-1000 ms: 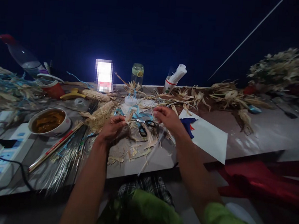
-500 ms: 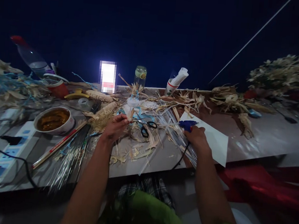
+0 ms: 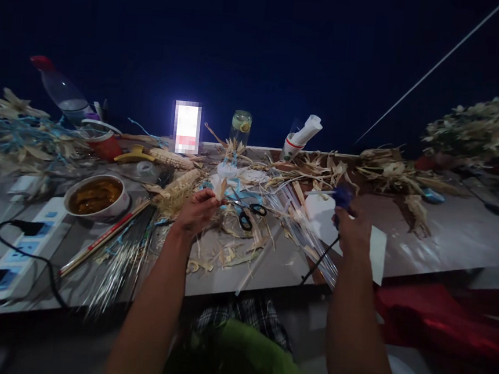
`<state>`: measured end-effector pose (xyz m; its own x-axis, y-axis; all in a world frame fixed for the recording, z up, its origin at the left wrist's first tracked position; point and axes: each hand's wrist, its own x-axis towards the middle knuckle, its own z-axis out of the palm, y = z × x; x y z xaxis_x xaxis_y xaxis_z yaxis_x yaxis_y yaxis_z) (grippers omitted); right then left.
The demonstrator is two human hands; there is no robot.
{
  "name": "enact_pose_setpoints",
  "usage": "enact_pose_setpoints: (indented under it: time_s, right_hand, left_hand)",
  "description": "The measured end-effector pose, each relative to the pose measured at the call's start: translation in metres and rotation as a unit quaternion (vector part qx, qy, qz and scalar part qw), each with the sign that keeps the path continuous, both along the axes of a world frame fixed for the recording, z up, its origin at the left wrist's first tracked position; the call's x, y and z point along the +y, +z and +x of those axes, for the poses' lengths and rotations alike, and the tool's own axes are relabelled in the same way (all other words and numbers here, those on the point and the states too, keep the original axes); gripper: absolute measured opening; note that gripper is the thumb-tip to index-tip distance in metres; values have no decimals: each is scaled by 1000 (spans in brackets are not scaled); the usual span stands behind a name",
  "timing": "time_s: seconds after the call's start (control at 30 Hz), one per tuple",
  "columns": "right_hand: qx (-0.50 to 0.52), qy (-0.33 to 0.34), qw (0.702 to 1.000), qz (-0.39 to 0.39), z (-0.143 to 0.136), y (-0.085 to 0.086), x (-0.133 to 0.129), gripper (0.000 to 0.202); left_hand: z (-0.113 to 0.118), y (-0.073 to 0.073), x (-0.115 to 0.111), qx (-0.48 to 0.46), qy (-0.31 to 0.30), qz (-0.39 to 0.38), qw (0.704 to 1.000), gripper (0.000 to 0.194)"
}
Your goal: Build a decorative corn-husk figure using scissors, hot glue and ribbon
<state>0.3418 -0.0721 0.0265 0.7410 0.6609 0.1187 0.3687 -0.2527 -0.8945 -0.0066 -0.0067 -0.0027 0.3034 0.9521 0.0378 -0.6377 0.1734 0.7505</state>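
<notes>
Left of the scissors [image 3: 245,208], husk [image 3: 222,189] is jutting from the pinching left hand [image 3: 198,209] — rightward, the right hand [image 3: 355,226] is gripping a glue gun [image 3: 343,196].

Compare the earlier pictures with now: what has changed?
The right hand has picked up the blue glue gun from the white sheet and carried it rightward. The left hand still pinches a husk piece; the scissors and bowl stayed where they were.
</notes>
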Motion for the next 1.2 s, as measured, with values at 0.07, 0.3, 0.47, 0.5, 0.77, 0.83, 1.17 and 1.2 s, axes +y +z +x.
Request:
enact_pose_setpoints:
  time_s: [0.07, 0.3, 0.47, 0.5, 0.77, 0.83, 1.17, 1.2]
  right_hand:
    - [152, 83, 976, 131, -16, 15, -3, 33]
    - [310, 450, 817, 185, -95, 41, -3, 39]
    - [335, 568, 739, 142, -132, 36, 10, 32]
    - [334, 573, 735, 141, -135, 34, 12, 32]
    - [315, 577, 748, 93, -133, 18, 22, 32]
    - [313, 576, 751, 83, -131, 13, 24, 32]
    - [394, 521, 743, 143, -128, 16, 26, 36]
    - [421, 494, 743, 164, -130, 16, 28, 36]
  left_hand:
    - [0, 2, -1, 7, 4, -2, 1000, 23]
    - [-2, 5, 0, 22, 14, -13, 1000, 23]
    - [-5, 3, 0, 28, 26, -19, 999, 23]
    - [-5, 3, 0, 29, 29, -18, 999, 23]
    - [-2, 7, 2, 26, 64, 8, 998, 24]
    - [-2, 7, 3, 20, 67, 8, 997, 22]
    - [1, 8, 3, 7, 69, 10, 998, 18]
    - [2, 8, 3, 16, 70, -6, 997, 17]
